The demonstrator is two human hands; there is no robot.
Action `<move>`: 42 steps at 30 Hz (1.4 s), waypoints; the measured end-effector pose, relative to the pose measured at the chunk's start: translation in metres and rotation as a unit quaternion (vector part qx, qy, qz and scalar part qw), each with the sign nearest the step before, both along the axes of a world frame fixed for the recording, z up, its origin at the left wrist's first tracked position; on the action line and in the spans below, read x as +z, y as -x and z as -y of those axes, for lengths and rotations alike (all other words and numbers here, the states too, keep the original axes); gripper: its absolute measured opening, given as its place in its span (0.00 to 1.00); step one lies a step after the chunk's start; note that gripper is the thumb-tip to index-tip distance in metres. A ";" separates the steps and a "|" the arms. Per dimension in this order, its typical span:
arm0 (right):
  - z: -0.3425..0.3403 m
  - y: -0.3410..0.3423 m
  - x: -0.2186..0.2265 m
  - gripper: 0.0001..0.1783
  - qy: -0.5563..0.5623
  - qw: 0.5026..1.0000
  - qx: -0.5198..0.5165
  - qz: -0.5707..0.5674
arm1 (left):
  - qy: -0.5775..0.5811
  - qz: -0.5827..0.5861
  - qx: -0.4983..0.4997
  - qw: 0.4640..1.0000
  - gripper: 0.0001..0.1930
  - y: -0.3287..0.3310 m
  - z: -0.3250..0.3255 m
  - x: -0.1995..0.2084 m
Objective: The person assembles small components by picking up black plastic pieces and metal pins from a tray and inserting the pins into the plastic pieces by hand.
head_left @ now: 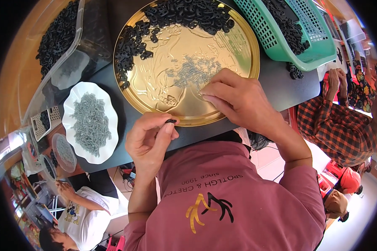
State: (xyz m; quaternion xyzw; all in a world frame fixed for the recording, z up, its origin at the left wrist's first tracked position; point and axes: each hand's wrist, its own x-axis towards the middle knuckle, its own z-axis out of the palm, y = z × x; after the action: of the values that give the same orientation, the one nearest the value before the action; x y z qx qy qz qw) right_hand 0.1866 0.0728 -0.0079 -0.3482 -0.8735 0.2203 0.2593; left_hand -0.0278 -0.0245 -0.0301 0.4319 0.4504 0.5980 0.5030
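My left hand [149, 140] pinches a small black plastic part [171, 121] between thumb and fingertips, just off the near rim of a round gold tray [155, 79]. Over the tray my right hand [238, 100] has its thumb and fingertips closed together at the near edge of a loose pile of tiny thin silvery pieces [192, 72]. Whether a piece sits in those fingertips is too small to tell. Along the tray's far and left side lie many black plastic parts [188, 14], like the one in my left hand.
A white scalloped dish [113, 125] heaped with silvery pieces stands left of the tray. A clear bin [77, 31] of black parts is at far left, a green basket [276, 50] with more at far right. Other people sit nearby, one in a checked shirt [335, 129].
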 end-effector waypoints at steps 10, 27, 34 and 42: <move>-0.007 0.012 -0.004 0.08 -0.020 0.995 0.008 0.096 | 0.002 0.000 -0.002 1.000 0.09 0.000 0.000 0.001; 0.000 0.011 0.003 0.06 -0.072 0.982 0.051 0.165 | 0.037 0.046 0.005 0.998 0.08 0.003 0.003 0.000; -0.005 0.010 0.012 0.06 -0.066 0.975 0.079 0.196 | 0.050 0.060 0.004 0.997 0.07 0.001 0.002 0.006; -0.004 0.014 0.012 0.04 -0.128 0.968 0.086 0.196 | 0.071 0.127 -0.014 0.989 0.08 -0.006 -0.003 0.012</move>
State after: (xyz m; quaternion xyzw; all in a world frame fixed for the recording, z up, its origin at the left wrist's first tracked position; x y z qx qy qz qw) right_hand 0.1725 0.0770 0.0041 -0.2723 -0.9547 0.0552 0.1061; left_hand -0.0219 -0.0214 -0.0182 0.3219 0.4183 0.6076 0.5935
